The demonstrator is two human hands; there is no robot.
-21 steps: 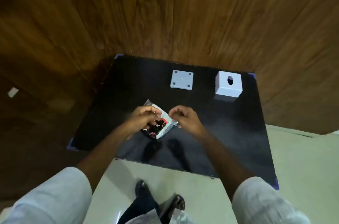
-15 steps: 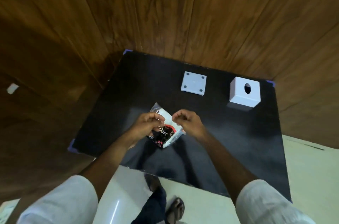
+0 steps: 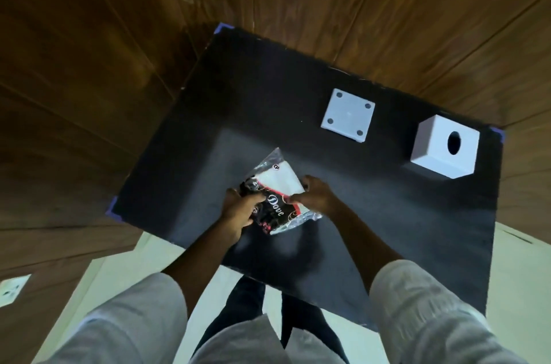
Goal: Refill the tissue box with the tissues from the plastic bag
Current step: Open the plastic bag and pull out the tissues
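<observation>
A clear plastic bag (image 3: 278, 184) with a dark printed band and white tissues inside is held just above the black table (image 3: 387, 214) near its front. My left hand (image 3: 240, 210) grips the bag's left side and my right hand (image 3: 316, 196) pinches its right edge. The white cube-shaped tissue box (image 3: 438, 152), with a round hole in its top, stands at the back right. Its flat white base plate (image 3: 347, 119), with a dot near each corner, lies to the left of the box.
Wood panelling (image 3: 268, 5) rises behind and to the left of the table. Pale floor (image 3: 521, 274) shows in front and to the right. My legs (image 3: 253, 304) stand against the table's front edge. A white wall socket (image 3: 12, 289) sits low on the left.
The bag has turned in my hands so that its white tissue side and printed band face up more fully. The view has shifted, so table and box appear further right.
</observation>
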